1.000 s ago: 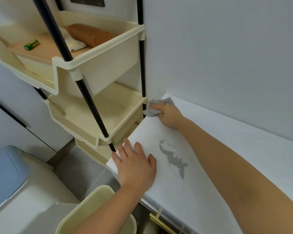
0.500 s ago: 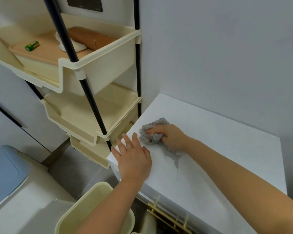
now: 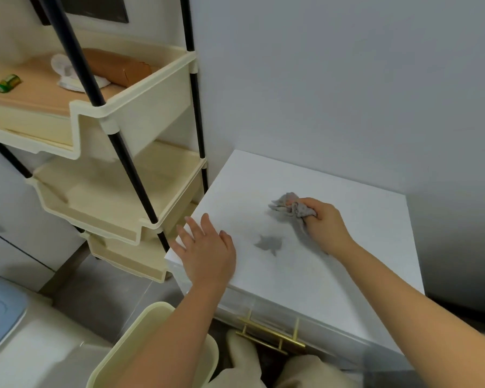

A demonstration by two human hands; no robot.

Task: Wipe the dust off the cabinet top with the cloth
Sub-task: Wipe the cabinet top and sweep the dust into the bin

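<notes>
Since half a second ago the right hand has carried the grey cloth from beside the left hand out toward 1 o'clock on the white cabinet top, fingers curled tight round the bunched cloth, uncovering a grey dust patch at about 7 o'clock from it. The left hand stays flat and spread at the cabinet's near-left corner, holding nothing. A cream tiered rack stands at 9 o'clock, a plain grey wall at 12, a brass drawer handle below the front edge.
</notes>
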